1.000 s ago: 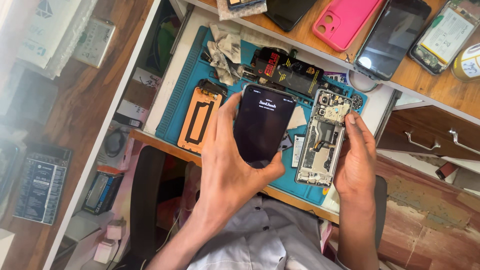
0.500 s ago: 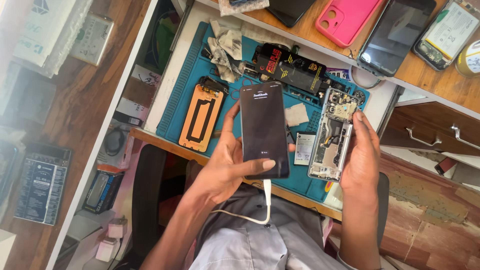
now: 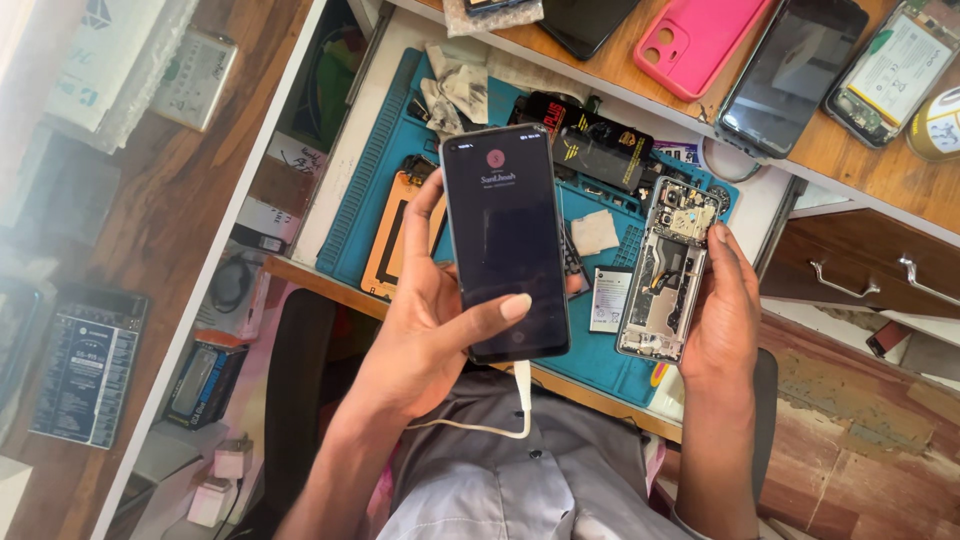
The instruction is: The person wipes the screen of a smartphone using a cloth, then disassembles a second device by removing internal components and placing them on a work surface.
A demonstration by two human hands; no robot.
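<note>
Head view. The left hand [image 3: 430,330] grips a black smartphone [image 3: 505,240], thumb laid across its lit, glossy glass; a white cable [image 3: 500,425] leaves the port at 6 o'clock. Keep the cable slack and the thumb light on the screen.

At 3 o'clock of that phone, the right hand [image 3: 725,320] clasps an opened phone chassis [image 3: 668,270], boards and metal shields exposed, over the ribbed blue work mat [image 3: 360,190]. Support it by the edges only.

Person wore a grey button-up shirt [image 3: 520,490], small dark buttons down the front, approx. below the blue mat [image 3: 360,190]. Forearms were bare, no rings/watch visible, nails short.
</note>
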